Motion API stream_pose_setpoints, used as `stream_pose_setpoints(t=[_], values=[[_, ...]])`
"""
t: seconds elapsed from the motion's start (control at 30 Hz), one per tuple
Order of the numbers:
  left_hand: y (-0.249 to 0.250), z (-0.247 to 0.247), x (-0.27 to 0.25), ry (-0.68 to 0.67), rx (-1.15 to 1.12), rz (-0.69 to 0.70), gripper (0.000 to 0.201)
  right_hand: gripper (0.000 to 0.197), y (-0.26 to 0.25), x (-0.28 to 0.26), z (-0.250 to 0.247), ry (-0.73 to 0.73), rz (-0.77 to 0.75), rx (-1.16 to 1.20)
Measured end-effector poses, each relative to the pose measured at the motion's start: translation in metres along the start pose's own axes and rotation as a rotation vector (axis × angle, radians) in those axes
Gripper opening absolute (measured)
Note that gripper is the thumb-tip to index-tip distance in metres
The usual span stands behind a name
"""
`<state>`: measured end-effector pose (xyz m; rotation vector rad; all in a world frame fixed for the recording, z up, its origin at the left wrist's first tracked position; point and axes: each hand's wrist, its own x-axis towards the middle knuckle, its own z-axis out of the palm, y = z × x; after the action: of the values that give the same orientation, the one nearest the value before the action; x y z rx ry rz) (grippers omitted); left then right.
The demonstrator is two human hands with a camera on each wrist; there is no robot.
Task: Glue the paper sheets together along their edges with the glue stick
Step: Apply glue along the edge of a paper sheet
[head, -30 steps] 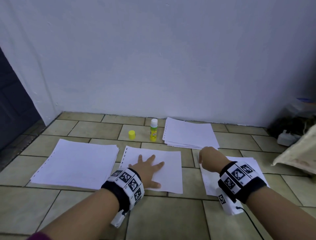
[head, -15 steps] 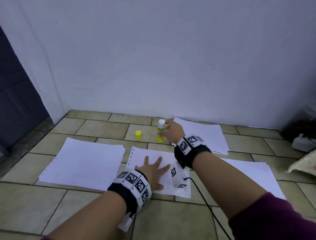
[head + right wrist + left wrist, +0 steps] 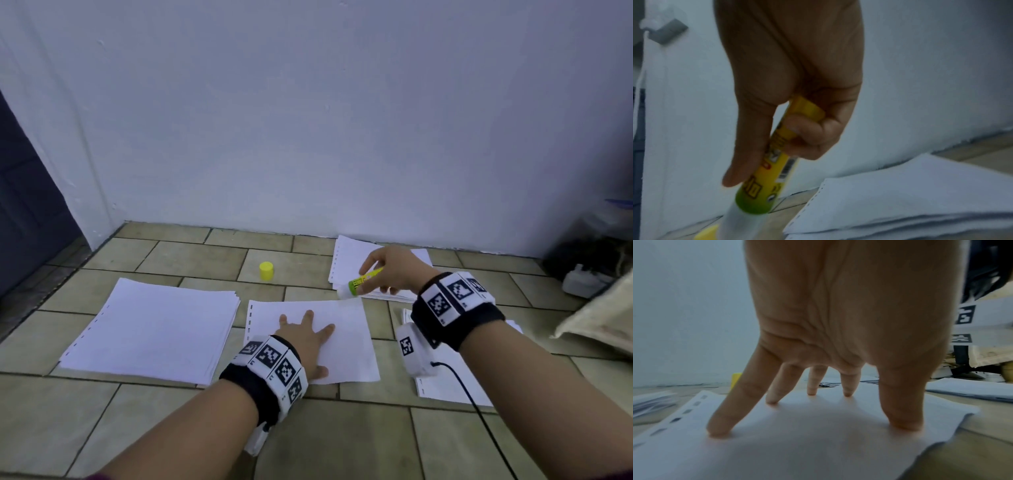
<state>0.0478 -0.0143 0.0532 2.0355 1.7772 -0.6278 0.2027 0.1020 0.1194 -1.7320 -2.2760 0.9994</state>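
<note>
The left hand [image 3: 306, 337] lies flat on the single white punched paper sheet [image 3: 346, 342] on the tiled floor [image 3: 342, 442], its fingers [image 3: 729, 415] spread wide and straight, tips and thumb pressing the sheet. To the left of that sheet lies a thick stack of white paper [image 3: 154, 329]; to its right, partly under the right wrist, lies another white stack [image 3: 455, 390]. Just beyond the sheet's far right corner, the right hand [image 3: 394, 270] grips the yellow-green glue stick [image 3: 359, 282], fingers [image 3: 748, 146] and thumb curled round its barrel, the uncapped white end tilted down at that corner; contact cannot be told. Beyond the sheet's far edge stands the small yellow cap [image 3: 266, 271], and behind the right hand lies a further white paper stack [image 3: 346, 260] by the white wall [image 3: 308, 120].
</note>
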Motion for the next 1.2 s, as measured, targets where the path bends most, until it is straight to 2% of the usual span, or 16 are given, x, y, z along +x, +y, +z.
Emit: stream_pose_setpoints(t=[0.07, 0.13, 0.23, 0.5, 0.63, 1.0, 1.2], values=[[0.000, -0.001, 0.000, 0.025, -0.022, -0.002, 0.079, 0.038, 0.005, -0.006, -0.001, 0.071, 0.005, 0.024], [-0.002, 0.000, 0.000, 0.029, -0.048, 0.001, 0.079, 0.033, 0.009, -0.008, 0.002, 0.099, -0.009, 0.009], [-0.003, 0.004, 0.002, 0.031, -0.097, -0.004, 0.080, 0.028, 0.009, -0.011, 0.013, 0.179, -0.092, 0.027], [-0.002, 0.013, 0.012, 0.046, -0.103, -0.027, 0.083, 0.027, 0.010, -0.017, 0.044, 0.267, -0.201, -0.158], [-0.004, 0.015, 0.015, 0.041, -0.095, -0.029, 0.083, 0.029, 0.011, -0.022, 0.044, 0.228, -0.224, -0.256], [-0.003, 0.009, 0.008, 0.026, -0.071, -0.016, 0.081, 0.033, 0.023, -0.065, 0.042, 0.072, -0.241, -0.281], [-0.009, 0.004, 0.008, 0.044, -0.038, -0.018, 0.061, 0.032, 0.024, -0.083, 0.040, 0.012, -0.215, -0.292]])
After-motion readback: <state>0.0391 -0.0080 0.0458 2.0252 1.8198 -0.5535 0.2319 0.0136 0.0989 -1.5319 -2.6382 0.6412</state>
